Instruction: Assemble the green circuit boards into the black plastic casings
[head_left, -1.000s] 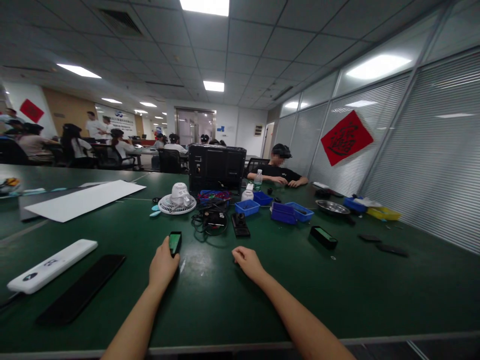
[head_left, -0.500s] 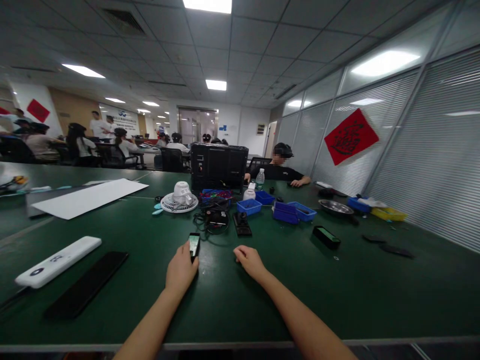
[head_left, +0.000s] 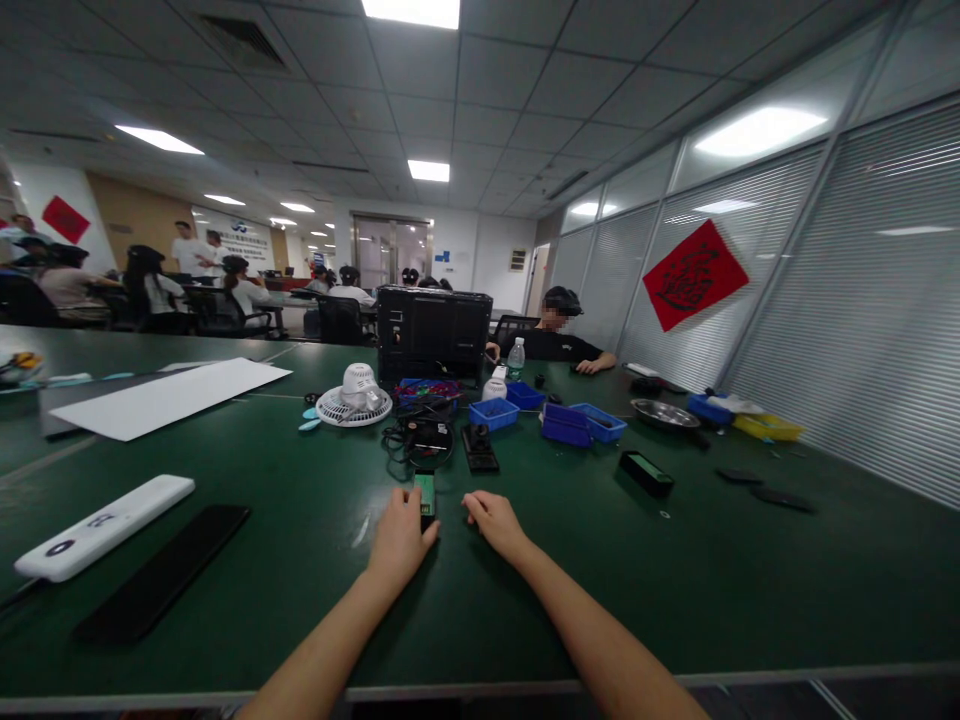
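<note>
My left hand (head_left: 403,537) is wrapped round a small black case with a green circuit board (head_left: 424,490) showing on its top. Gold-coloured contacts show at the board's near end, and the palm hides part of the case's left side. Just to the right, apart from the case, my right hand (head_left: 495,522) rests low over the table with its fingers curled together. What those fingers hold, if anything, is hidden. A similar black case with a green board (head_left: 646,472) lies farther right on the green table (head_left: 480,630).
A black stand (head_left: 480,448), tangled cables (head_left: 420,435), a white fan (head_left: 356,400) and blue trays (head_left: 493,413) lie ahead. A white power strip (head_left: 105,525) and a flat black panel (head_left: 165,570) are at left. Across the table sits a person (head_left: 559,335) behind a bottle (head_left: 517,357).
My left hand has moved right, bringing the case closer to my right hand; more of the green board shows. My right hand has barely moved. The view has shifted slightly.
</note>
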